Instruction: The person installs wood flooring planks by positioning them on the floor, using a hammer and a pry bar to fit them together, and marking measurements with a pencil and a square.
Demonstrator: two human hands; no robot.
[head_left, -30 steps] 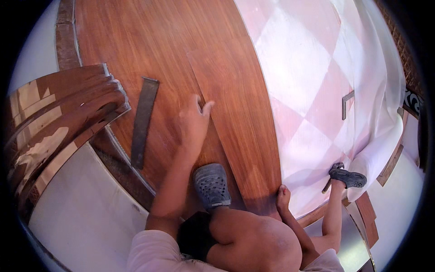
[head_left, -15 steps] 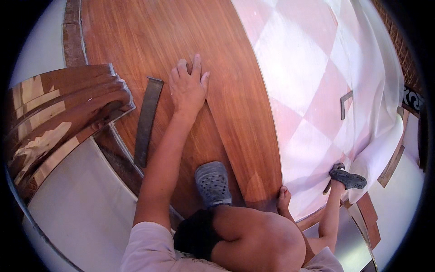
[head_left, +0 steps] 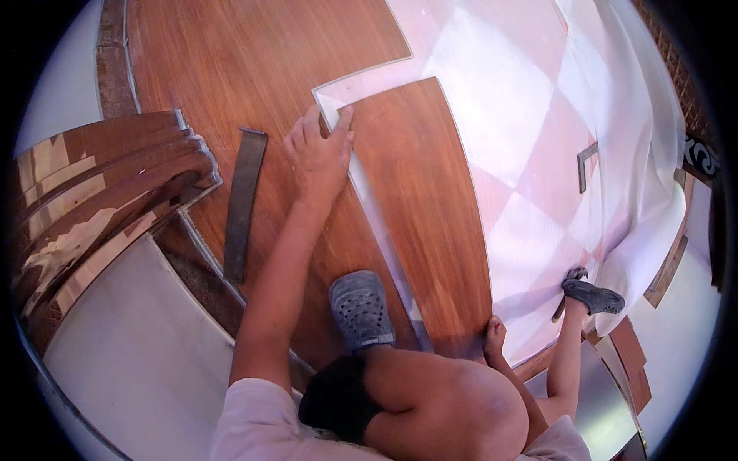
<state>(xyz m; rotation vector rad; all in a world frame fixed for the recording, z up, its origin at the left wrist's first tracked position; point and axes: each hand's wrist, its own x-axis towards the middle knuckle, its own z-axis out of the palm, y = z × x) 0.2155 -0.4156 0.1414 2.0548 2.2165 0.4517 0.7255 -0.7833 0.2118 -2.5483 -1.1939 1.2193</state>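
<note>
A rectangular piece of wood-grain board (head_left: 419, 192) lies apart from the larger wood-grain sheet (head_left: 231, 54), with a pale gap along its left and far sides. My left hand (head_left: 319, 157) rests on the sheet, fingers spread, its thumb at the piece's far left corner. At the piece's near right corner is my right hand (head_left: 495, 336), fingers curled against the edge and partly hidden. A long dark flat strip (head_left: 244, 203) with a small lip at its far end lies left of my left forearm. My clog-covered foot (head_left: 361, 307) stands on the sheet.
Pink-and-white checked cloth (head_left: 492, 100) spreads under the boards, with an L-shaped square (head_left: 586, 167) on it. A hammer-like tool (head_left: 559, 311) lies by the other clog (head_left: 593, 296). Glossy brown moulding (head_left: 115, 173) stands at left. Board scraps (head_left: 630, 353) lie at right.
The cut piece has shifted right and toward me, baring a gap between it and the sheet. My right hand has moved slightly right with it; my left thumb now touches its corner.
</note>
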